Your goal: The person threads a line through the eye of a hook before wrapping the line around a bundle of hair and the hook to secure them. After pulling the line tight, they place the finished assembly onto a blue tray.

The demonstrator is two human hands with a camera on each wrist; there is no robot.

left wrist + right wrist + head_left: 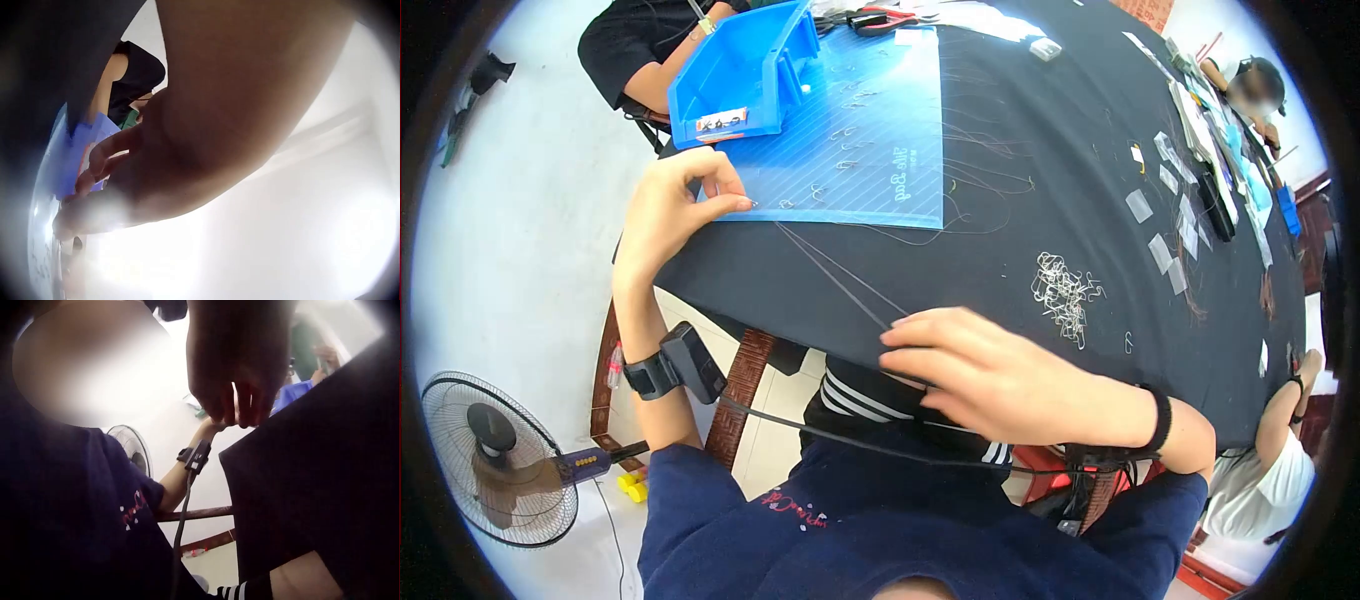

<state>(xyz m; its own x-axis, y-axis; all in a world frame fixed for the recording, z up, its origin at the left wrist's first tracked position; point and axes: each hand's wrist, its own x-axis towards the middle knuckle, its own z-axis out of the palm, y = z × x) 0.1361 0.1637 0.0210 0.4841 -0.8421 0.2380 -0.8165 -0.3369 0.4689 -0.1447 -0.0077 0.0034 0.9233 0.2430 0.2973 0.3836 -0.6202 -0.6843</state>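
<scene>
At the near left corner of a blue plastic file bag (pixel 870 205), my left hand (pixel 670 205) pinches a small fish hook (pixel 750 204) between thumb and forefinger, mostly hidden by the fingertips. Two strands of thin dark line (pixel 840 272) stretch from the bag's near edge to my right hand (pixel 1000 375), whose curled fingers hold them over the table's front edge. Several tied hooks (pixel 847 165) lie in a row on the bag, with fine lines trailing off to the right. In the left wrist view the left hand (pixel 150 181) is dark and its fingertips are blurred.
A blue bin (pixel 735 80) stands on the bag's far left part, pliers (pixel 880 18) behind it. A loose pile of hooks (pixel 1062 300) lies on the black tablecloth (pixel 990 260) to the right. Small plastic packets (pixel 1162 253) are farther right. Other people sit around the table.
</scene>
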